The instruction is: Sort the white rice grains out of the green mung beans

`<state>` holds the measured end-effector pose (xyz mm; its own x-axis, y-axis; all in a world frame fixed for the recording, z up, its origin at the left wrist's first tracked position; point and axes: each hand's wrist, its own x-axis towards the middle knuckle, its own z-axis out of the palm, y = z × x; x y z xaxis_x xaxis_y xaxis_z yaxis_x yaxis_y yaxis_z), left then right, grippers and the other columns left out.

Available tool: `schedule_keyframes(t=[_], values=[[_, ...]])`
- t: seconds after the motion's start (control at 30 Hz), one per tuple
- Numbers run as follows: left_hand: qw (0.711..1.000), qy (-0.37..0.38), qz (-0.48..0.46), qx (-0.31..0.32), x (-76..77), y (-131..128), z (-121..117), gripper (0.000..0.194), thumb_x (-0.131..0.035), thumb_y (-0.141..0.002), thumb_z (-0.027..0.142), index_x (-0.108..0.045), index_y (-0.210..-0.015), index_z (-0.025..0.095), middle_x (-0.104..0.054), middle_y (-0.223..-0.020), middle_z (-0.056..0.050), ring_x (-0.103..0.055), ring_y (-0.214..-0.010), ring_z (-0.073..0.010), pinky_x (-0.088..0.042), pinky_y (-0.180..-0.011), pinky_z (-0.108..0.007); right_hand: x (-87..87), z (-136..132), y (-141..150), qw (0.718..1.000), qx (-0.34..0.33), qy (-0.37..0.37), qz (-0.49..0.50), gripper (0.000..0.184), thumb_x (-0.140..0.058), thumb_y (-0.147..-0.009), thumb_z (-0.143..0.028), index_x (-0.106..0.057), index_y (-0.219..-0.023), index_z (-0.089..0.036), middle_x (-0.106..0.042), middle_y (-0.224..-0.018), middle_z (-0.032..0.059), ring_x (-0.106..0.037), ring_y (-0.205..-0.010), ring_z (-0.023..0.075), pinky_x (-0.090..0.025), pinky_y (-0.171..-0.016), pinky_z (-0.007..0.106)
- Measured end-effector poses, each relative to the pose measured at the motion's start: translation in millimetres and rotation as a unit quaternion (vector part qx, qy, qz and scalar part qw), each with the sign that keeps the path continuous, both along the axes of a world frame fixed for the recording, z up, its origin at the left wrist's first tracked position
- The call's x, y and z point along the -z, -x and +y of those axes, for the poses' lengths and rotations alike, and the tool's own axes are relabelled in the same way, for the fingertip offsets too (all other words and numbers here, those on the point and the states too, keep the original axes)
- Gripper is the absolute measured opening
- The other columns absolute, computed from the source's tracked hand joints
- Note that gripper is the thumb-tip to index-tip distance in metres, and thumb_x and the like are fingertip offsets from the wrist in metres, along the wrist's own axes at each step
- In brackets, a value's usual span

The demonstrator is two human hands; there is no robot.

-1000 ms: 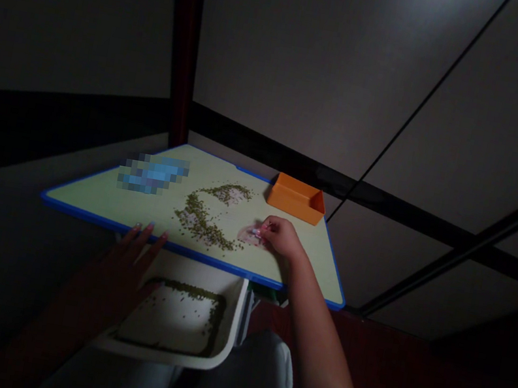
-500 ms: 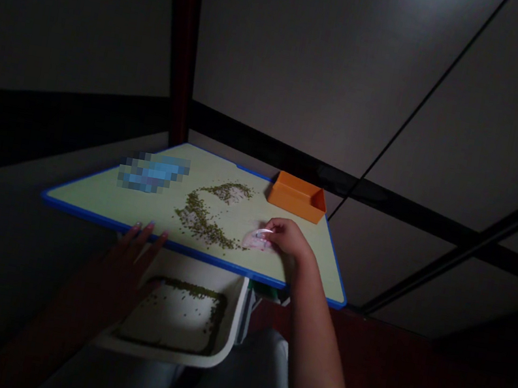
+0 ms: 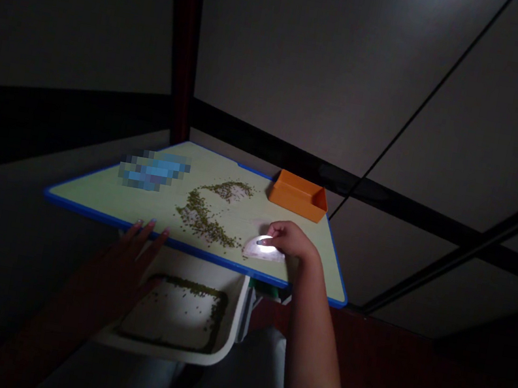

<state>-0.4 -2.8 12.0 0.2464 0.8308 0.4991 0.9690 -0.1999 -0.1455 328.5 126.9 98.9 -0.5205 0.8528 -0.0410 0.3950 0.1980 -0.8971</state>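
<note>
My right hand (image 3: 287, 238) pinches a clear half-round plastic piece (image 3: 252, 249) that looks like a protractor. Bright glare on its upper part hides any markings. It is at the right end of a curved spread of small green beans (image 3: 205, 221) on the pale tabletop (image 3: 147, 212). My left hand (image 3: 131, 259) is in shadow at the table's blue near edge, fingers spread and fingertips over the rim. Below the table, a white tub (image 3: 231, 322) holds more green beans, mostly along its inner sides; my left hand covers part of its left side.
An orange open box (image 3: 296, 203) stands at the table's far right corner. A blurred-out blue item (image 3: 156, 171) lies on the left of the tabletop. Dark wall panels (image 3: 310, 63) rise behind the table. My legs (image 3: 238, 376) are beneath.
My right hand has shifted slightly toward me and right, and the plastic piece has turned so its face now glares white. My left hand has stayed in place.
</note>
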Motion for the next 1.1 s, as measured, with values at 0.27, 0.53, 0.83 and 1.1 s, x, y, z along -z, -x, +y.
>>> schedule_keyframes(t=[0.27, 0.53, 0.83, 1.1], values=[[1.0, 0.004, 0.004, -0.009, -7.5, -4, -4, 0.069, -0.043, -0.079, 0.044, -0.027, -0.14, 0.018, -0.026, -0.151, -0.017, -0.02, -0.14, -0.0305, -0.037, -0.102, -0.047, -0.2, -3, -10, 0.998, 0.033, -0.009, 0.046, 0.026, -0.072, -0.062, -0.036, -0.057, -0.066, -0.015, -0.056, -0.048, -0.0029, -0.042, -0.04, 0.0055, -0.026, -0.04, 0.017], [1.0, 0.015, 0.0, -0.017, -6.5, -6, -2, 0.069, -0.043, -0.078, 0.045, -0.027, -0.14, 0.017, -0.026, -0.15, -0.017, -0.022, -0.14, -0.0314, -0.039, -0.1, -0.046, 9.4, -8, -17, 0.982, 0.16, -0.058, 0.088, 0.028, -0.067, -0.064, -0.037, -0.047, -0.063, -0.018, -0.053, -0.048, -0.004, -0.044, -0.038, 0.0076, -0.031, -0.038, 0.019], [1.0, 0.01, -0.015, -0.005, -8.3, -7, -4, 0.067, -0.04, -0.079, 0.046, -0.031, -0.138, 0.016, -0.027, -0.15, -0.017, -0.019, -0.141, -0.0303, -0.035, -0.104, -0.048, 11.5, -4, -14, 0.972, 0.183, -0.1, 0.106, 0.028, -0.067, -0.064, -0.037, -0.047, -0.062, -0.018, -0.053, -0.05, -0.0019, -0.046, -0.045, 0.0081, -0.032, -0.043, 0.02], [1.0, 0.011, -0.004, -0.007, -2.7, -4, 0, 0.067, -0.039, -0.08, 0.045, -0.028, -0.14, 0.016, -0.022, -0.151, -0.018, -0.017, -0.141, -0.0309, -0.036, -0.103, -0.049, 17.1, -4, -10, 0.985, 0.141, -0.068, 0.065, 0.025, -0.067, -0.063, -0.035, -0.048, -0.064, -0.018, -0.056, -0.049, -0.002, -0.045, -0.038, 0.0081, -0.03, -0.038, 0.019]])
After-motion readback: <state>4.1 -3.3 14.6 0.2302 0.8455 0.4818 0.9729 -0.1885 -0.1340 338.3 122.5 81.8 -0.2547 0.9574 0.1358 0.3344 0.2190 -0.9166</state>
